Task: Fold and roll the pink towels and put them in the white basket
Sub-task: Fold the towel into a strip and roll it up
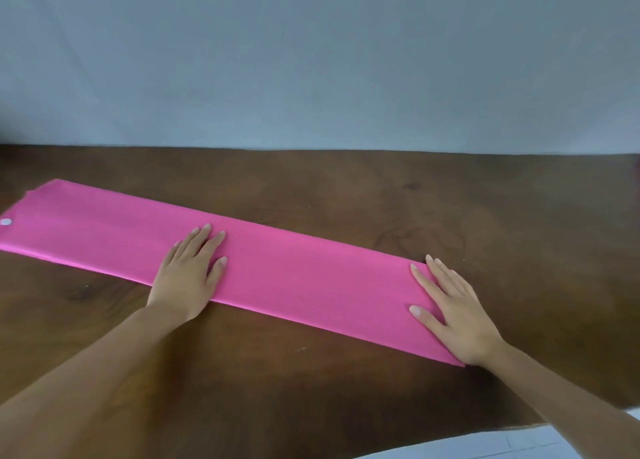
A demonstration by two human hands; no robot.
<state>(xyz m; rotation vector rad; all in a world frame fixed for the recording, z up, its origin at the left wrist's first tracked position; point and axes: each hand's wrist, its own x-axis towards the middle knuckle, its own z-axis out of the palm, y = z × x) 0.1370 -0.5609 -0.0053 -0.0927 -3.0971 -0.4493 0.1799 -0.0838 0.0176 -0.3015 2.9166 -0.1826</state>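
Pink towel (277, 268), folded into a long narrow strip, is lying flat on the brown table (381, 199), running diagonally w/ its left end reaching the frame edge. Left hand (188, 275) is resting palm-down near the towel's middle, fingers straight & relaxed. Right hand (453, 315) is pressing flat on the towel's right end, fingers spread, gripping nothing.

Dark brown wooden table (346, 188), one pink towel (294, 268) folded into a long flat strip across it.
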